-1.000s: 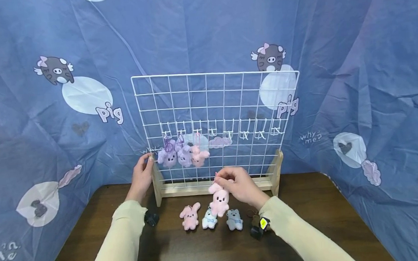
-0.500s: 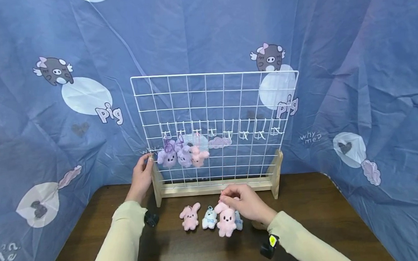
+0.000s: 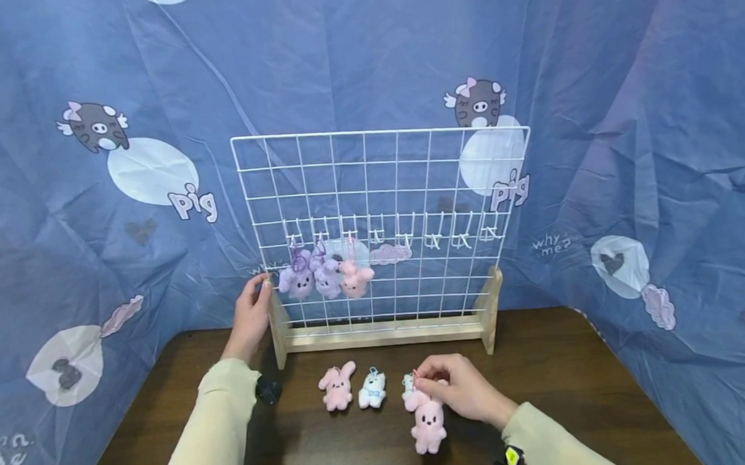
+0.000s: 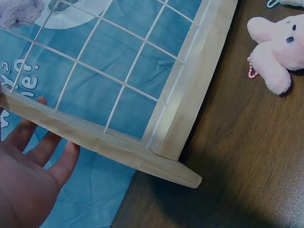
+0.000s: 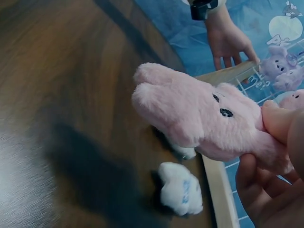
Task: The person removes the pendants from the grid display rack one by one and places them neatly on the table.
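My right hand (image 3: 462,387) pinches a pink bunny plush keychain (image 3: 429,421) near its ears and loop, holding it upright over the table. In the right wrist view, thumb and fingers close on the ears of this bunny (image 5: 199,111). My left hand (image 3: 250,318) grips the left wooden post (image 4: 118,156) of a white wire grid rack (image 3: 379,130), fingers behind it. Below the rack lie another pink bunny plush (image 3: 338,389) and a white plush with a blue bow (image 3: 373,389). A pale blue plush (image 3: 408,383) is mostly hidden behind the held bunny.
Two purple plush keychains (image 3: 301,284) and a pink one (image 3: 355,280) hang from hooks on the rack's left. Several bare hooks (image 3: 433,241) run to the right. The wooden base bar (image 3: 385,337) stands at the back of the brown table (image 3: 335,455).
My right hand has carried the pink bunny down, right and nearer me, first uncovering the white plush, then covering most of the pale blue one. My left hand stays at the post.
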Available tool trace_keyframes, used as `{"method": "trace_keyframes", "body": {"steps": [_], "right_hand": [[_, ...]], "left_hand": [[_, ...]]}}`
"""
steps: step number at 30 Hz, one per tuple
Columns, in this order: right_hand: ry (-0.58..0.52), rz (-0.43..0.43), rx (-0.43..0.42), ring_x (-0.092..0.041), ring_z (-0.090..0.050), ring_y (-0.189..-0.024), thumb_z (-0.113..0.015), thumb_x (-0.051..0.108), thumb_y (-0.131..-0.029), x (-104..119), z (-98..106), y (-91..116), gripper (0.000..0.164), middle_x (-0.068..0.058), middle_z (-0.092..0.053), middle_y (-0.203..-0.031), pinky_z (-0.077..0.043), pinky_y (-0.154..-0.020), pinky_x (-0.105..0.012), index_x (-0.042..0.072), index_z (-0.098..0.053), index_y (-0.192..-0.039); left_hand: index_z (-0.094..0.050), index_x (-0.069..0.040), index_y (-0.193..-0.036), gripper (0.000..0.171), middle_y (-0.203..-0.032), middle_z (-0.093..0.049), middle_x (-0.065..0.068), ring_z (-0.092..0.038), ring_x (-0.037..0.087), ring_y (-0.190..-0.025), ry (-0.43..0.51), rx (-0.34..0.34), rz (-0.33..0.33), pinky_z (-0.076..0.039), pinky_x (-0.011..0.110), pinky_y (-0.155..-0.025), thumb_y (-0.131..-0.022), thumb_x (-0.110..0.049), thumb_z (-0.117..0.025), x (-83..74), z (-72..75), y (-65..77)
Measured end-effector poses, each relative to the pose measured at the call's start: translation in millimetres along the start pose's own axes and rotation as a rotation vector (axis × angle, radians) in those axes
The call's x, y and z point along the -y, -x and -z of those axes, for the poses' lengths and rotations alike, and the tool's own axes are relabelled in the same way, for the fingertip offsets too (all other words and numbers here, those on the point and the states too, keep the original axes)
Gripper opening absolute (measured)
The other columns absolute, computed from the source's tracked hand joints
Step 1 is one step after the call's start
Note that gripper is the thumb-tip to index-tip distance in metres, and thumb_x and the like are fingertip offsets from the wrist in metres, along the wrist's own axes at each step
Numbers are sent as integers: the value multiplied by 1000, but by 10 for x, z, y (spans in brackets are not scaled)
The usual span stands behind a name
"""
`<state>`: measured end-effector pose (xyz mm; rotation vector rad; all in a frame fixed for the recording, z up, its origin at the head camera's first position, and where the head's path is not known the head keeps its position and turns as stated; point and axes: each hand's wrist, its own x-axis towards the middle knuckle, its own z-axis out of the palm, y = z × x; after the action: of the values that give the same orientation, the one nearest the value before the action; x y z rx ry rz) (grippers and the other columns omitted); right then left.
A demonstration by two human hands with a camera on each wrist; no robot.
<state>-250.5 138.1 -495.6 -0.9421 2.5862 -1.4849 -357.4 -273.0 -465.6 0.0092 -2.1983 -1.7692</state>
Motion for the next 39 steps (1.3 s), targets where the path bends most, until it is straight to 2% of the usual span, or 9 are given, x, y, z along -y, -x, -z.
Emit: {"method": "trace_keyframes", "body": {"steps": [9,14,23,28,33,39], "right_hand": [[-13,-18,39,-3,-60,-78,-75,10,-97,-137,32,257,5,5,-72,-84,-51,-68,-23,15,-77,-95],[-1,-28,62,-3,-61,-77,-75,10,-97,-200,96,372,5,6,-72,-83,-51,-69,-23,15,-77,-95],[-1,28,85,-2,-62,-78,-75,5,-96,-337,173,552,6,3,-73,-84,-52,-69,-24,11,-75,-96],[50,39,95,-2,-63,-76,-75,3,-95,-380,254,632,5,3,-74,-84,-53,-67,-25,8,-74,-95],[129,21,107,1,-61,-74,-77,5,-94,-427,332,679,5,9,-72,-83,-52,-66,-24,10,-75,-93],[167,27,126,1,-62,-76,-77,6,-93,-475,341,701,5,11,-71,-84,-53,-67,-24,10,-75,-93]], "left_hand": [[-48,-3,-150,45,-159,-47,20,-44,35,-145,-4,-7,-8,-34,52,-120,-114,-30,-45,-6,3,3],[-48,-3,-150,44,-159,-47,19,-44,34,-146,-9,-16,-17,-33,51,-121,-115,-29,-44,-15,3,-2],[-48,-4,-150,45,-159,-47,19,-44,35,-145,-26,-12,-4,-34,52,-120,-115,-30,-44,-29,-5,22],[-48,-4,-151,46,-160,-46,19,-44,35,-146,-21,-6,-9,-33,52,-121,-115,-31,-44,-28,-9,21],[-47,-4,-152,48,-161,-45,18,-43,36,-147,-26,-1,-1,-33,53,-121,-114,-33,-44,-22,-5,21],[-45,-5,-154,49,-161,-44,19,-42,37,-148,-37,6,5,-34,56,-120,-115,-35,-42,-28,-1,30]]}}
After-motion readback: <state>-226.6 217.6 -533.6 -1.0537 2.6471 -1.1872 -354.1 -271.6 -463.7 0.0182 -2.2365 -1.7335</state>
